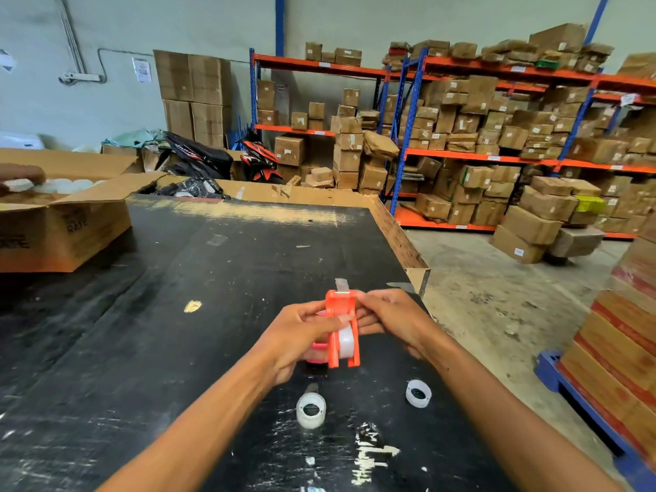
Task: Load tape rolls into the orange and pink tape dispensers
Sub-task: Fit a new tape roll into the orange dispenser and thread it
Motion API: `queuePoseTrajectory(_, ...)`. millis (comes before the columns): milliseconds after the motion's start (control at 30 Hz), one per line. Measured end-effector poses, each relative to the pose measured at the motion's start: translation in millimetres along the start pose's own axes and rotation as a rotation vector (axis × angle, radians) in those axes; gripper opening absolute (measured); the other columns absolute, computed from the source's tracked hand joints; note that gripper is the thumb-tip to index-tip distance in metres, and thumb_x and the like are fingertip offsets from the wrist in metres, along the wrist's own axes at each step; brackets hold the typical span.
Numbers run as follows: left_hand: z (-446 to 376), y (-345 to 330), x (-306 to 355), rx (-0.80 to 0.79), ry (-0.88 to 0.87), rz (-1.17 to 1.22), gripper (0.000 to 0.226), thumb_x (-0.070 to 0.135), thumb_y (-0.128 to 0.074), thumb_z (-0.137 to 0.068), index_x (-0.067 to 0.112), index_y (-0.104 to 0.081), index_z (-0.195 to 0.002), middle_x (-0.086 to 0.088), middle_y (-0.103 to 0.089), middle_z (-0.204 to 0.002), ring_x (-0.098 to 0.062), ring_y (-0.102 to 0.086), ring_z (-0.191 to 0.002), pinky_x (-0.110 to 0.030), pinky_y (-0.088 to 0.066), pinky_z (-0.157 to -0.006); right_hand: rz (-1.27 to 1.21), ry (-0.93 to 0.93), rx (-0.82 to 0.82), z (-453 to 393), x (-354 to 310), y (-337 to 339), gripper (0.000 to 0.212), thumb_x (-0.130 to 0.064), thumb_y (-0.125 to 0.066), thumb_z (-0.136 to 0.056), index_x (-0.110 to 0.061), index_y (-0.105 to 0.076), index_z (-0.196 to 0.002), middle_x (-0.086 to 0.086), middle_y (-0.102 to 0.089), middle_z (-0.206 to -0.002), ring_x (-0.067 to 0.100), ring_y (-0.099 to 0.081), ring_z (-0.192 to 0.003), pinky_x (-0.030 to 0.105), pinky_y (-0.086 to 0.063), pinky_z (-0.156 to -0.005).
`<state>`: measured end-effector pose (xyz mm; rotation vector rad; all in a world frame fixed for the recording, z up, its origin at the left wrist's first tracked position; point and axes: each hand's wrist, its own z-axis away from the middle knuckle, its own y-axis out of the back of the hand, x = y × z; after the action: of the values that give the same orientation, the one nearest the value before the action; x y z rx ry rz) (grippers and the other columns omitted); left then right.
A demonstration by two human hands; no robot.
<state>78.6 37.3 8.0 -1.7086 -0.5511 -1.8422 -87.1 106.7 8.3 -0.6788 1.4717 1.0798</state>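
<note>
Though smudged, the carton (64, 225) reads "RAJE".

The orange tape dispenser (341, 326) carries a milky white tape roll (345, 342), with a pink dispenser (317, 351) showing just behind it, partly hidden. Beneath them the counter (198, 314) is black, scuffed with white scratches, pale bare patches and a small yellowish chip, and on it lie a translucent white roll (311, 410) and a white ring (418, 393). A brown cardboard box (67, 225) with dark print stands on the counter, the racks (408, 136) are blue and orange with brown cartons, and the wall (106, 30) is pale green.
</note>
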Motion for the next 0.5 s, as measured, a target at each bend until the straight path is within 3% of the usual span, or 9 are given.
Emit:
queuePoseTrajectory(133, -6.4, 0.5, -4.7, 0.034, 0.05, 0.013, 0.033, 0.009, -0.068, -0.085, 0.009, -0.066, -0.118, -0.022, -0.071, -0.106, -0.03, -0.065, -0.086, -0.065, -0.05, -0.092, 0.049, 0.02, -0.047, 1.8, 0.3, 5.5, 0.04, -0.047, -0.056, -0.09, -0.012, -0.074, -0.096, 0.008, -0.078, -0.087, 0.016, -0.074, -0.076, 0.026, -0.06, -0.067)
queuePoseTrajectory(267, -9.2, -1.5, -5.7, 0.061, 0.073, 0.07, 0.032, 0.017, -0.073, -0.081, 0.006, -0.059, -0.108, -0.022, -0.068, -0.1, -0.032, -0.066, -0.08, -0.064, -0.051, -0.091, 0.011, 0.032, -0.079, 7.6, 5.8, 0.0, 0.028, -0.033, -0.063, -0.09, -0.012, -0.069, -0.107, -0.002, -0.076, -0.078, 0.01, -0.072, -0.066, 0.023, -0.059, -0.06)
queuePoseTrajectory(367, -11.6, -4.6, -9.0, 0.073, 0.09, 0.108, 0.031, 0.021, -0.071, -0.084, 0.006, -0.057, -0.108, -0.02, -0.067, -0.099, -0.032, -0.066, -0.081, -0.053, -0.056, -0.083, -0.02, 0.032, -0.02, 8.9, 8.2, -2.5, 0.023, -0.022, -0.057, -0.094, -0.004, -0.067, -0.106, 0.008, -0.073, -0.082, 0.017, -0.07, -0.065, 0.025, -0.059, -0.056)
queuePoseTrajectory(500, -14.9, -8.4, -17.5, 0.048, 0.092, 0.099, 0.037, 0.019, -0.071, -0.084, 0.002, -0.061, -0.115, -0.019, -0.072, -0.099, -0.026, -0.069, -0.079, -0.036, -0.059, -0.069, -0.04, -0.008, 0.045, 8.6, 16.3, -0.5, 0.025, -0.024, -0.057, -0.094, -0.002, -0.068, -0.101, 0.017, -0.074, -0.087, 0.023, -0.072, -0.068, 0.028, -0.061, -0.058)
